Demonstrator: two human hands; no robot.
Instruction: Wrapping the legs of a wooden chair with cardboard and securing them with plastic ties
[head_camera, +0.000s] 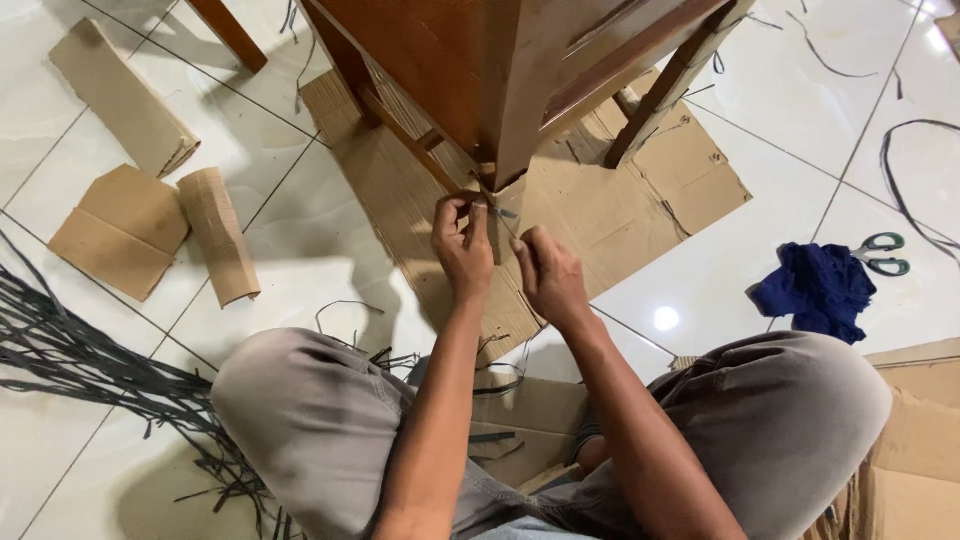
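Note:
A brown wooden piece of furniture (480, 70) stands on a flattened cardboard sheet (620, 200). Its nearest leg is wrapped in cardboard (497, 205) at the bottom. My left hand (462, 245) pinches a thin dark strap (505, 213) at that leg's foot, fingers closed. Just to the right, my right hand (548, 275) grips the same strap, pressed against the wrapped leg. I sit cross-legged in grey trousers, knees on either side.
Folded and rolled cardboard pieces (215, 235) lie on the white tiles at left. A heap of dark plastic straps (90, 370) spreads at lower left. A blue cloth (815, 285) and green-handled scissors (885, 253) lie at right. More cardboard (915, 440) sits at lower right.

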